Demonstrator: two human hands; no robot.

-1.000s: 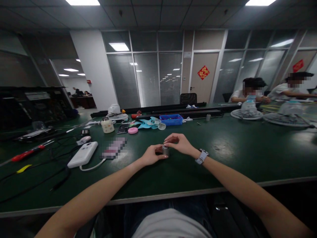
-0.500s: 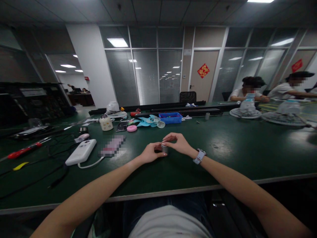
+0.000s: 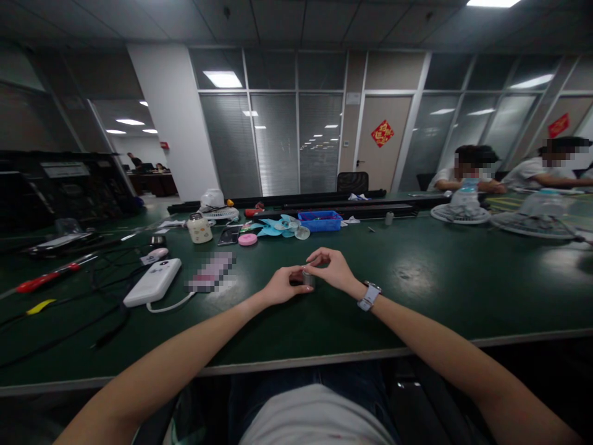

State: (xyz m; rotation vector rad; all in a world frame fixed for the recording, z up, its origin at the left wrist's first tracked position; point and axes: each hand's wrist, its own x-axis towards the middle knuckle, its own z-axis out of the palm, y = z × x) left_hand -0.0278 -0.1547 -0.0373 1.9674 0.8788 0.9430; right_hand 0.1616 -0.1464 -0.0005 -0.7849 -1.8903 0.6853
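A small grey metal cylinder (image 3: 309, 280) stands upright on the green table in front of me. My left hand (image 3: 283, 285) is closed round its side, thumb low and fingers behind. At the cylinder's top, the thumb and fingertips of my right hand (image 3: 336, 271) are pinched together on its upper end. Whether anything small lies between those fingertips is too fine to see. A watch with a pale strap (image 3: 369, 296) is on my right wrist.
Left of my hands lie a phone (image 3: 214, 272), a white power bank (image 3: 152, 283), cables and a red-handled tool (image 3: 49, 277). Farther back are a blue basket (image 3: 319, 221), blue fan blades (image 3: 279, 227), a pink disc (image 3: 248, 240) and another grey cylinder (image 3: 389, 218). People sit at the far right.
The whole view has shifted slightly. My right wrist has moved a little to the left; both hands keep their hold on the small cylinder.
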